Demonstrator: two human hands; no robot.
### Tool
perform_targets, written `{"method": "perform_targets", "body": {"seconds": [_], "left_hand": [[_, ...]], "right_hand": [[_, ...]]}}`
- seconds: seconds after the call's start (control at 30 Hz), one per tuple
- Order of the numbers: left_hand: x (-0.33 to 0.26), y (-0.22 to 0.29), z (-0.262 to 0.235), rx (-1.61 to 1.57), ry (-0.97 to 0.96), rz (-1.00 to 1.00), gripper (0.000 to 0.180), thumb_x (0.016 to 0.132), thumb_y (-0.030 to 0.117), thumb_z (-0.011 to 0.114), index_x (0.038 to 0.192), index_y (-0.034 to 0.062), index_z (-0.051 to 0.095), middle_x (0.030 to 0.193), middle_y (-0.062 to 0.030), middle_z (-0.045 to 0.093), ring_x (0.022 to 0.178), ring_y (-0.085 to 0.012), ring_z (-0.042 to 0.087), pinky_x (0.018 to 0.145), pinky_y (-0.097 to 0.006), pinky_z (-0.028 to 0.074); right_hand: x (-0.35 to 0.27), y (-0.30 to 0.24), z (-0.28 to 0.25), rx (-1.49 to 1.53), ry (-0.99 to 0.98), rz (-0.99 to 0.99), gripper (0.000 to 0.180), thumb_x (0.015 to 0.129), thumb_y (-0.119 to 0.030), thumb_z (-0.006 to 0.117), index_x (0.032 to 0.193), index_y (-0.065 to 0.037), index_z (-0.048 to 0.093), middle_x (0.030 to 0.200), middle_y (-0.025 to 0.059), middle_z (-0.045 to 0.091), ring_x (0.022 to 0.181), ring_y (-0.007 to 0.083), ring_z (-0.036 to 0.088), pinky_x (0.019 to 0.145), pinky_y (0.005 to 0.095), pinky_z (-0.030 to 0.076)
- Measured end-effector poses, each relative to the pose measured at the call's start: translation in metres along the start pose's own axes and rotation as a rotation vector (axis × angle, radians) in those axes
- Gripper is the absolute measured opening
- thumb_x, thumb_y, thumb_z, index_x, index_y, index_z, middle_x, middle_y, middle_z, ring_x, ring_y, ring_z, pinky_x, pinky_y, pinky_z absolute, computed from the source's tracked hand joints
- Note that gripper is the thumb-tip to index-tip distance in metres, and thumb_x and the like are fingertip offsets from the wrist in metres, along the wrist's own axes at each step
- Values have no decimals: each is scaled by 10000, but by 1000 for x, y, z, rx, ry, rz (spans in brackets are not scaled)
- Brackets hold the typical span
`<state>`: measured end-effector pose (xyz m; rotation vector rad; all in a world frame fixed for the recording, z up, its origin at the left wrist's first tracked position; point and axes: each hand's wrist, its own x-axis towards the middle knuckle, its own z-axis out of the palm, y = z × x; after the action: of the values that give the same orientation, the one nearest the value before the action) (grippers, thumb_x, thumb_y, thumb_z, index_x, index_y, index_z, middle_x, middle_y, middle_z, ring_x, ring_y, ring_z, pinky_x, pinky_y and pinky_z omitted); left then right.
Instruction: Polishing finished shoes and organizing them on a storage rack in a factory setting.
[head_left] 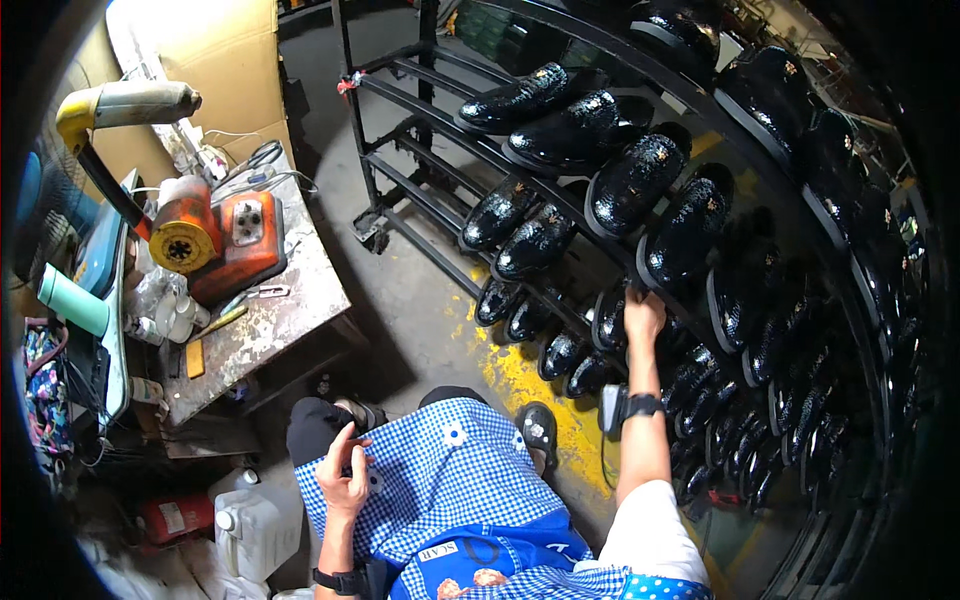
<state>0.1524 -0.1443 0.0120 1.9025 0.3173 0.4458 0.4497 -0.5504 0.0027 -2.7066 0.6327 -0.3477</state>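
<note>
My right hand [643, 314] reaches out to the black metal shoe rack [410, 98]. Its fingers close at a rail beside a glossy black shoe [606, 320], with the fingertips partly hidden. Just above that hand sits another shiny black shoe [688, 228], its pale-edged sole facing me. My left hand [345, 476] is raised over the blue-and-white checked apron [450, 455] on my lap; its fingers are bent but apart, and it holds nothing.
On the left, a worn workbench [318, 290] carries an orange machine [240, 245] with a pipe-like arm, plus a yellow-handled tool [222, 320]. A white jug [258, 530] stands low beside me. Tiers of black shoes [830, 180] fill the right side. Yellow paint [510, 375] marks the floor.
</note>
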Motion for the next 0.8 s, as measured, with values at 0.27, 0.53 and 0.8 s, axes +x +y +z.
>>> {"method": "perform_targets", "body": {"seconds": [0.27, 0.53, 0.8], "left_hand": [[-1, -1, 12, 53, -3, 29, 297, 818, 7, 505, 1110, -16, 553, 774, -106, 663, 603, -126, 618, 571, -230, 493], [-1, 5, 9, 90, -4, 37, 287, 809, 0, 531, 1094, -10, 566, 760, -112, 668, 613, -117, 624, 580, -222, 493], [-8, 5, 1, -60, 21, -47, 284, 836, 24, 515, 1116, 3, 558, 796, -89, 671, 624, -96, 617, 570, -206, 497]], "right_hand": [[26, 57, -10, 316, -425, -205, 530, 701, -331, 689, 1075, 25, 572, 1084, 142, 591, 1034, 225, 535, 892, 332, 392], [-146, -3, -69, 1037, -723, -469, 190, 608, 9, 702, 794, 1, 663, 721, 34, 565, 695, 141, 524, 648, 274, 406], [-204, -37, -115, 1213, -993, -656, 293, 518, 38, 734, 799, -17, 678, 717, 66, 560, 676, 161, 539, 596, 256, 420]]}}
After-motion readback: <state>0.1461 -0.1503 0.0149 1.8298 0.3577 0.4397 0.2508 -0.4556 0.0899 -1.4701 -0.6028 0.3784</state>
